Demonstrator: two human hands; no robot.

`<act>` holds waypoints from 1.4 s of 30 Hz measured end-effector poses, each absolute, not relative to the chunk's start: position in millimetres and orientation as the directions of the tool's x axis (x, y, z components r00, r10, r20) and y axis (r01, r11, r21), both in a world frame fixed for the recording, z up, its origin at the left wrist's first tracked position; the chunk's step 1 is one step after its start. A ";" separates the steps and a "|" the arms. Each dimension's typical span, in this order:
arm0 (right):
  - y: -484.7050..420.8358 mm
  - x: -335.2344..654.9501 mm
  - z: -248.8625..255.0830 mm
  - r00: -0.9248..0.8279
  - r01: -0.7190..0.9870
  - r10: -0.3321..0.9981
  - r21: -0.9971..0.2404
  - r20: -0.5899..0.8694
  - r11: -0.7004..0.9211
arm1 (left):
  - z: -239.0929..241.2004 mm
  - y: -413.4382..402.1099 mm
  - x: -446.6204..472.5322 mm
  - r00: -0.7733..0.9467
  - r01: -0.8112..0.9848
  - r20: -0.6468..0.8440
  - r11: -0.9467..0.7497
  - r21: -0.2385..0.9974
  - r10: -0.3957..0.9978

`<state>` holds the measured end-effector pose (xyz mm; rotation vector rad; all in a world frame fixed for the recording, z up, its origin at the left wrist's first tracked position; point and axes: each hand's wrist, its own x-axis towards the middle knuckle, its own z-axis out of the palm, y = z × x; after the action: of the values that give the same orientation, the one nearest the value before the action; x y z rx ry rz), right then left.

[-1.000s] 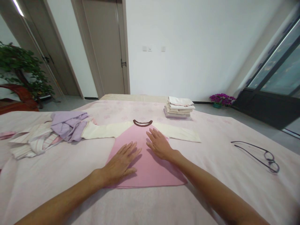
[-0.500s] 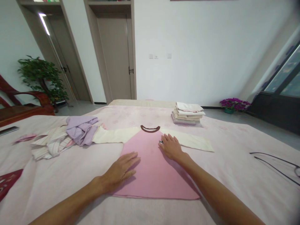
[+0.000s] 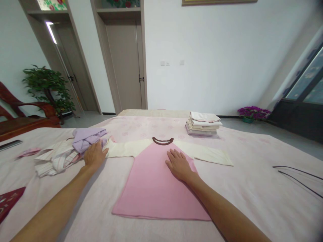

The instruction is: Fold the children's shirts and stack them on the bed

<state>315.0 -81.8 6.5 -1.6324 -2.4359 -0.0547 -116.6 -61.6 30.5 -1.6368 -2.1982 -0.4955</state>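
Note:
A pink long-sleeved shirt with cream sleeves and a dark brown neckband lies spread flat in front of me. My right hand rests palm down on its upper chest, fingers stretched out. At the end of the left sleeve, my left hand is beside a crumpled purple garment, its thumb apart from its fingers. Whether its fingertips touch the purple cloth or the cuff I cannot tell. Striped cream clothing lies rumpled to the left of that hand.
A stack of folded clothes stands at the back right on the pale pink bedcover. Dark thin glasses temples lie at the right. A phone and a dark red item are at the left edge.
My left hand has left the shirt's body and moved forward and left to the purple garment and sleeve end. My right hand has shifted slightly toward the shirt's middle. The view has tilted up a little.

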 end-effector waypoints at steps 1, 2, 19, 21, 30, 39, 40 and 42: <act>-82.3 315.0 7.5 -0.365 0.918 0.909 -0.087 0.199 0.388 | 30.5 -59.7 -118.2 -0.265 0.961 0.469 0.271 0.055 0.843; -83.1 314.9 8.4 -0.365 0.917 0.908 -0.090 0.203 0.389 | 30.5 -58.0 -119.0 -0.262 0.961 0.460 0.271 0.047 0.848; -87.5 312.0 8.4 -0.356 0.917 0.901 -0.092 0.248 0.388 | 44.1 -62.3 -50.6 -0.311 0.919 0.430 0.153 0.364 0.848; -90.2 310.2 11.0 -0.373 0.907 0.891 -0.101 0.257 0.409 | 45.5 -65.8 -26.1 -0.282 0.846 0.397 0.031 0.532 0.873; -96.3 263.2 36.4 -0.350 0.503 0.914 -0.783 0.203 0.367 | 32.9 -86.1 68.0 -0.101 0.327 0.085 -0.047 0.944 0.991; -69.4 212.9 25.8 -0.243 0.337 0.970 -0.936 0.018 0.102 | 43.6 -107.2 61.5 0.069 0.168 -0.130 0.117 0.979 0.989; -66.9 213.6 25.1 -0.211 0.309 0.977 -0.949 -0.007 0.060 | 43.4 -112.1 53.9 0.060 0.185 -0.139 0.126 0.975 0.988; -63.5 216.9 25.9 -0.164 0.199 0.981 -0.978 -0.102 -0.068 | 41.7 -124.6 34.3 0.035 0.290 -0.096 0.082 0.953 0.995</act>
<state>216.9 -63.5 25.9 -1.3304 -1.4433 1.3061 34.3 -124.6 41.7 -2.5559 -2.6513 -1.7744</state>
